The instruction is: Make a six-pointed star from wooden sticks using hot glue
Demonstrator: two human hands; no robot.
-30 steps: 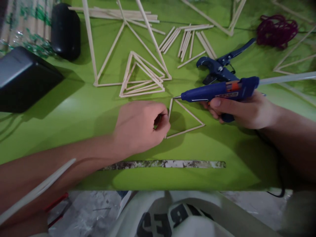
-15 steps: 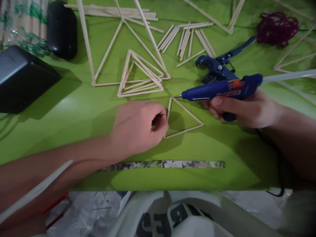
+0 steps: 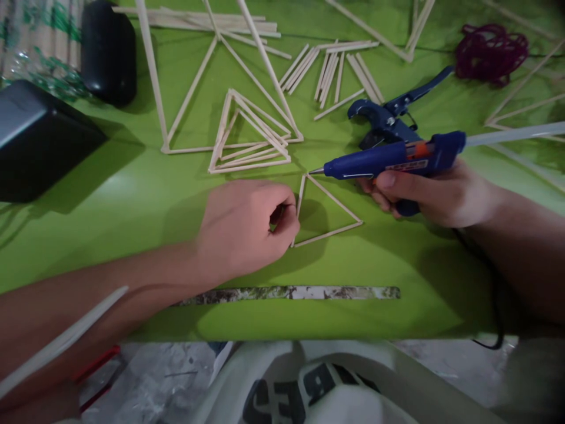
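Observation:
My right hand [image 3: 424,191] is wrapped round a blue glue gun [image 3: 375,162], a long glue stick [image 3: 512,135] jutting from its back. The metal nozzle is at the top corner of a small triangle of thin wooden sticks [image 3: 333,197] lying on the green table. My left hand [image 3: 251,227] is closed, thumb and fingers pinching the left stick of that triangle. Just beyond lies a stack of similar small stick triangles [image 3: 251,168], beside one corner of a larger wooden stick frame [image 3: 192,94].
Past the glue gun lies a dark blue cutter [image 3: 391,118], with short cut sticks [image 3: 326,76] behind it. Purple cord [image 3: 492,53] sits at far right. A dark box [image 3: 44,144] and black case [image 3: 109,53] stand left. A patterned strip [image 3: 309,292] lies near the table's front edge.
Almost nothing differs. Both hands, the glue gun and the small triangle keep their places relative to each other; the whole view has shifted very slightly.

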